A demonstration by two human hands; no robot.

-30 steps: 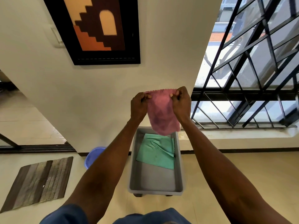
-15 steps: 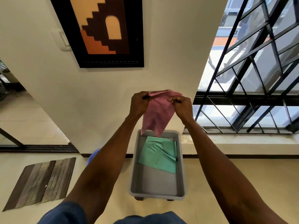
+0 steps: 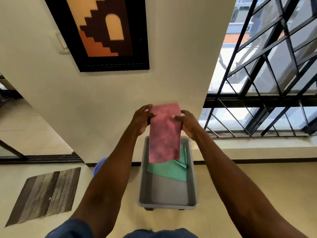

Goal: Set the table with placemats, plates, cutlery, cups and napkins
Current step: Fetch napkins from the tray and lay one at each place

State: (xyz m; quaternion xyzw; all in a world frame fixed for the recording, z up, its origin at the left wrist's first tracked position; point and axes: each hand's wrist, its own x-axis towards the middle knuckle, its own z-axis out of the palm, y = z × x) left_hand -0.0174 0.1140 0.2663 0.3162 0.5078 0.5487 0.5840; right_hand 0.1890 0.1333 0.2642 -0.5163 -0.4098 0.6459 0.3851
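Two hands, left hand (image 3: pixel 142 118) and right hand (image 3: pixel 187 122), gripping pink napkin (image 3: pixel 164 133) above grey bin (image 3: pixel 142 186); no legible writing.

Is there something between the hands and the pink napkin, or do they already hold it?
Nothing visible is between them. The left hand and right hand both hold the pink napkin by its upper sides.

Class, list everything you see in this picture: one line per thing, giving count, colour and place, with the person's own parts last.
Pink cloth: one, pink, held up over the bin.
Green cloth: one, green, in the bin's far end.
Bin: one, grey, on the floor by the wall.
Mat: one, striped brown, floor at left.
Basin: one, blue, partly hidden behind the left arm.
Picture: one, black-framed, orange and brown, on the wall.
Window grille: one, black, right.
Left hand: holds the pink cloth's left edge.
Right hand: holds its right edge.
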